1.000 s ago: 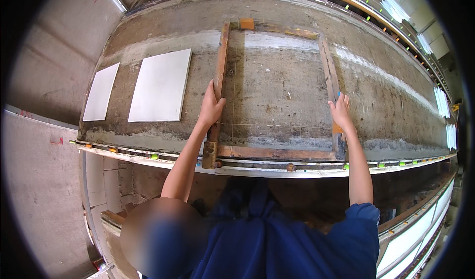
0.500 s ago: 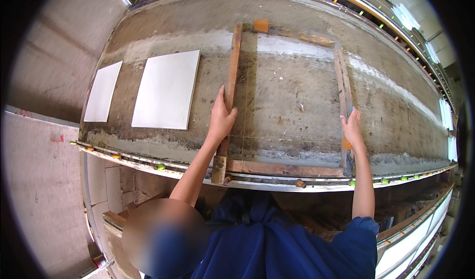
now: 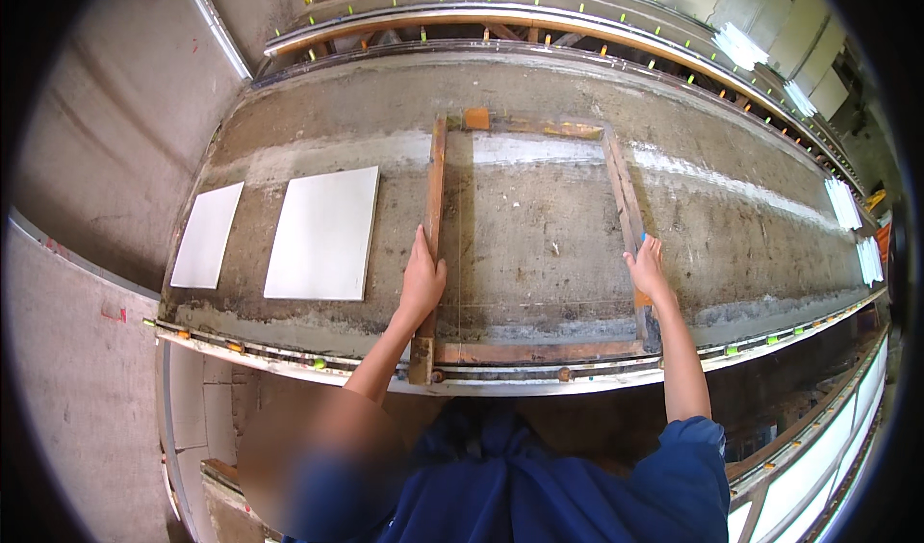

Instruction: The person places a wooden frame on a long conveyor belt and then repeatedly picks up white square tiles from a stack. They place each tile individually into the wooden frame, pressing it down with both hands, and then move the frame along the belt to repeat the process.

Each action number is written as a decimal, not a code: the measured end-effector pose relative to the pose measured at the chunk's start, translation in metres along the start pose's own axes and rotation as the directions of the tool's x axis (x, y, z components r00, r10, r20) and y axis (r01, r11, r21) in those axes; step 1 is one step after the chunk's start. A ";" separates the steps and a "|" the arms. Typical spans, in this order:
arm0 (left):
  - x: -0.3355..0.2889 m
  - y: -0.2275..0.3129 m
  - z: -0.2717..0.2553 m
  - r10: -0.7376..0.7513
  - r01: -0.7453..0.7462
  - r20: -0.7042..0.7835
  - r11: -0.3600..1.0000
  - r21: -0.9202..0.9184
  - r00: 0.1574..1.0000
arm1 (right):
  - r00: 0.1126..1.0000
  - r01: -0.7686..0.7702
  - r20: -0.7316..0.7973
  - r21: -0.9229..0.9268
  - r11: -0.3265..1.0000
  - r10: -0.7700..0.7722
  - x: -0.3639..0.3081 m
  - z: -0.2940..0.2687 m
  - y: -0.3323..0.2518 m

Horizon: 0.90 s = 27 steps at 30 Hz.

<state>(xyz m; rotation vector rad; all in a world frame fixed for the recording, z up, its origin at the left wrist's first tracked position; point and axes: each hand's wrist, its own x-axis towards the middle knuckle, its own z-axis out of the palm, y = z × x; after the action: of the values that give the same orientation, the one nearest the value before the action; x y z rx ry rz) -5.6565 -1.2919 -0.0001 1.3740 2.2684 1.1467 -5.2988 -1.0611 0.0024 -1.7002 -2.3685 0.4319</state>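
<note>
A rectangular wooden frame (image 3: pixel 436 182), worn and stained, lies on the long table in front of me. The stained tabletop shows through its opening, with a thin line running along the inside of the left bar. My left hand (image 3: pixel 422 278) is closed around the left bar. On the right bar, near a small blue spot, my right hand (image 3: pixel 649 266) grips with its fingers wrapped over the wood. An orange patch (image 3: pixel 476 118) marks the far left corner. The near bar lies along the table's front edge. To the left of the frame is a flat white panel (image 3: pixel 322 235).
A second white panel (image 3: pixel 207 236) lies farther left. Along the front edge runs a rail (image 3: pixel 327 370) with green and orange markers. Another long table (image 3: pixel 500 23) stands behind. White sheets (image 3: pixel 842 204) hang at the far right, and a wall (image 3: pixel 115 148) rises on the left.
The view has tilted up, so the table, frame and panels appear lower and more of the background shows. Both hands keep their hold; the frame has barely moved, if at all, against the table.
</note>
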 end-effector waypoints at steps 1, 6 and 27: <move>-0.004 0.001 0.000 0.030 -0.029 -0.016 0.998 0.048 0.999 | 1.000 -0.006 0.010 -0.031 1.000 0.006 -0.002 -0.001 -0.001; -0.017 0.047 0.004 -0.016 0.007 0.023 0.939 0.343 1.000 | 0.987 -0.023 0.157 -0.093 0.995 0.038 -0.025 -0.040 -0.014; -0.155 0.477 0.318 0.738 -0.674 0.300 0.674 -0.301 0.604 | 0.747 0.003 -0.632 0.313 0.950 0.206 -0.216 -0.211 0.324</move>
<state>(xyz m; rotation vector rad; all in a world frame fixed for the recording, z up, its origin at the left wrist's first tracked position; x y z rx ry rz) -5.0914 -1.1474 0.1123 2.2935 1.2962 1.0526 -4.8728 -1.1437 0.0913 -1.5114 -1.6107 0.1412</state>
